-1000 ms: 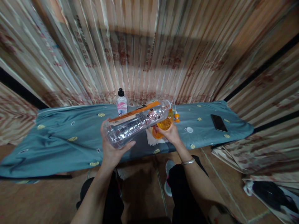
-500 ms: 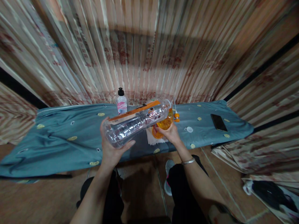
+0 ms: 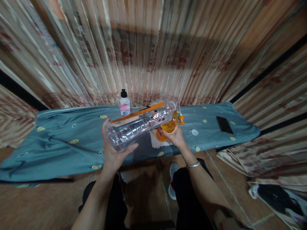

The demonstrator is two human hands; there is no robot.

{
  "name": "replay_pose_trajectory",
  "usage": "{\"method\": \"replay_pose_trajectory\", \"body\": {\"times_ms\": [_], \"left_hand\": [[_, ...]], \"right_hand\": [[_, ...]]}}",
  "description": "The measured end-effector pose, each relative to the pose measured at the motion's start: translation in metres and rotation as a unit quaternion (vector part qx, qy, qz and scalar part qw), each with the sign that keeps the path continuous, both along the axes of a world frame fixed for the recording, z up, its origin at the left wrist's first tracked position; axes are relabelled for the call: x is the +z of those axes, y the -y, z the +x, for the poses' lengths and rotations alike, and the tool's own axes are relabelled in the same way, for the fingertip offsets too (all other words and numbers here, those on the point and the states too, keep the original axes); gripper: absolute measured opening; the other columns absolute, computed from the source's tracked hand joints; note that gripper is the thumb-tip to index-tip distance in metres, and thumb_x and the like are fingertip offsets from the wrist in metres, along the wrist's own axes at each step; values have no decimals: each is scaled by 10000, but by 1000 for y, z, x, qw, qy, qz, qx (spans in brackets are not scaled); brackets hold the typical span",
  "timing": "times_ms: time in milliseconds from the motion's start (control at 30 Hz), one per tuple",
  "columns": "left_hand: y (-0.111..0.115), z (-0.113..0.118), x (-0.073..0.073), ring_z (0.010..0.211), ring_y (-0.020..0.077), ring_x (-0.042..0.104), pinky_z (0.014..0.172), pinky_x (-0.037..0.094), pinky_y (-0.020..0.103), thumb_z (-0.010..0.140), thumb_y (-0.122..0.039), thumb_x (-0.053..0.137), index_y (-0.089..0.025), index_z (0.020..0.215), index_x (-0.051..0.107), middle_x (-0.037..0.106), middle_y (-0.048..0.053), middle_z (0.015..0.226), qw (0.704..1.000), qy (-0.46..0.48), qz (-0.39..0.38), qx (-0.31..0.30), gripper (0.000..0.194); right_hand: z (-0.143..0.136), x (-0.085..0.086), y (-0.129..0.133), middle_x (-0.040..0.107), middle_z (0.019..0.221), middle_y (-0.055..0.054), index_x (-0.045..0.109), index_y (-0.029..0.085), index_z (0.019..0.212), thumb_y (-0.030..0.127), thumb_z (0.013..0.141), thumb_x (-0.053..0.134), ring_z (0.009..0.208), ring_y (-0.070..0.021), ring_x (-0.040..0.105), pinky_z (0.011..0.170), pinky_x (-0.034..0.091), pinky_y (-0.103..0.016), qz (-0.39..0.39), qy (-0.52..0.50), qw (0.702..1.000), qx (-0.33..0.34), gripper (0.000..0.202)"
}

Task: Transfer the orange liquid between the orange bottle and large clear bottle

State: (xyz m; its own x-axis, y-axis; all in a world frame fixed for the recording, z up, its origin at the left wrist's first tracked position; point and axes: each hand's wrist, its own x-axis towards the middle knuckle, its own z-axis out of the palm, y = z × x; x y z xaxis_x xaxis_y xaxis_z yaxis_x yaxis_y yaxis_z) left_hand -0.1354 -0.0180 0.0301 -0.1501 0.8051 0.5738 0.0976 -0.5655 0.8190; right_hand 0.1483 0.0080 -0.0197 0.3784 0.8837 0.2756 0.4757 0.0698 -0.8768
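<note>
Now, the left hand has its fingers curled around the base of a clear bottle, slanting across to the right hand, mouth up by the amber bottle's top; touching or not, can't tell! The right hand is wrapped around that amber bottle, orange pump top just beyond it. Past the left hand stands a black-capped bottle; well right of the right hand, a phone.
</note>
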Motion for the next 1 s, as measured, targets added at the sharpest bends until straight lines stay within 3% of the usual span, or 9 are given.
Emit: {"method": "replay_pose_trajectory", "body": {"times_ms": [333,633,1000], "left_hand": [[2,3,8,1150,343,742,1028,624,541,537,-522,1022,-269,1542,421,670,126,1318,1000,7,-8,1,1198],[2,2,8,1046,301,753,932,657,495,534,-522,1023,-270,1536,440,656,116,1298,1000,-2,7,8,1187],[0,-1,2,1247,334,673,1089,568,511,512,-547,1023,-285,1560,419,608,120,1390,999,-26,-4,26,1238]], "right_hand": [[1,-2,0,806,1188,-139,638,214,1204,489,633,935,1110,-366,772,999,612,-519,8,0,1000,16,701],[3,-3,-1,799,1213,-143,640,216,1198,499,636,928,1138,-365,762,1007,608,-518,4,5,1000,19,692],[3,-4,-1,802,1193,-135,642,225,1190,516,638,920,1120,-362,766,1007,606,-529,2,8,1000,18,683]]}}
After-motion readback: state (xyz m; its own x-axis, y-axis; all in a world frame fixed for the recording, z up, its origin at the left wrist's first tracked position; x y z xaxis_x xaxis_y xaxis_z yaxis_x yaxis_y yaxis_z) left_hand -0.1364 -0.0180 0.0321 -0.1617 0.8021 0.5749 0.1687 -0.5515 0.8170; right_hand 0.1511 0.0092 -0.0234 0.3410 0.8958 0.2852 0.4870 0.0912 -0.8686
